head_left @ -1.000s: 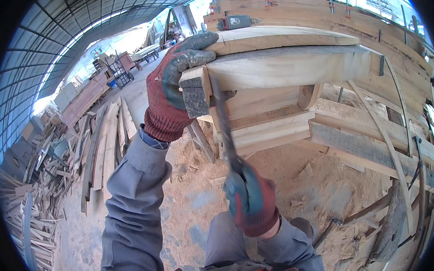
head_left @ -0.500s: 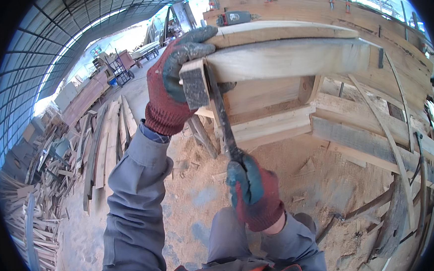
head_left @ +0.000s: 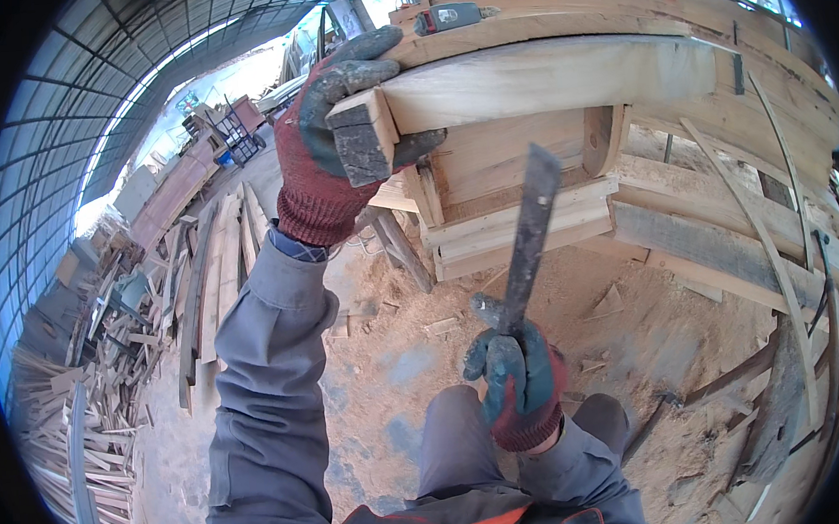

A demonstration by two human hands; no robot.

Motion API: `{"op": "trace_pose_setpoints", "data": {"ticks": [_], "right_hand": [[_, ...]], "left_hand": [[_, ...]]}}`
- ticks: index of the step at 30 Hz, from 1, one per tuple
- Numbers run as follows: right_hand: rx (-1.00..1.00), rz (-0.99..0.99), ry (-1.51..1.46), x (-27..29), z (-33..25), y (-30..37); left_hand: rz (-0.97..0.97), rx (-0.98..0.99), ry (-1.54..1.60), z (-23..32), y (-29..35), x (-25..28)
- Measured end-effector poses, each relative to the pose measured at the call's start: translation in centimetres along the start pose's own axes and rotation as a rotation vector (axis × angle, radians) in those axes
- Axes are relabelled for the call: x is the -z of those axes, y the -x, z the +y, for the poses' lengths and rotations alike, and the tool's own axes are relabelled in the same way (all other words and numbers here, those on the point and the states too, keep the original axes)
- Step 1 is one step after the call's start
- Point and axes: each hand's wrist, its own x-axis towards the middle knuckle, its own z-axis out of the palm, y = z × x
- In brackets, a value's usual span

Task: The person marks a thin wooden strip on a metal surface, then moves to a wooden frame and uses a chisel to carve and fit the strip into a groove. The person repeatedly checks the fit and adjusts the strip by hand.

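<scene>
Gloved in dark red with a grey-green coated palm, my left hand (head_left: 314, 139) is wrapped round the near left end of a pale wooden beam (head_left: 562, 80). A dark, rough face shows on that end. My right hand (head_left: 523, 376), in a matching glove, is closed round the lower part of a flat dark metal bar (head_left: 533, 231), perhaps a chisel. The bar points up and slightly right, its squared tip apart from the beam. A wooden frame (head_left: 523, 227) of pale boards sits below the beam.
A power tool (head_left: 448, 17) lies on wide planks behind the beam. Scrap wood (head_left: 92, 407) is heaped at left beside long boards (head_left: 223, 274). Thin curved strips (head_left: 760, 251) lean at right. Sawdust and chips cover the floor. A hand cart (head_left: 239, 134) stands farther off.
The metal bar has come away from the beam's left end and swung rightward. My right hand has moved right and a little down. My left hand still grips the beam.
</scene>
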Motion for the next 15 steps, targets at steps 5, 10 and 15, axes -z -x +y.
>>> {"op": "trace_pose_setpoints", "data": {"ticks": [5,10,15], "right_hand": [[0.242,-0.094,0.28,0.4,-0.2,-1.0],[0.278,-0.141,0.365,-0.4,-2.2,-2.8],[0.225,-0.124,0.423,-1.1,-1.7,-3.1]], "left_hand": [[-0.005,-0.005,0.017,-0.2,-0.1,0.0],[-0.009,-0.057,0.12,-0.7,-0.4,-0.1],[-0.031,-0.077,0.056,-1.2,-0.3,0.1]]}}
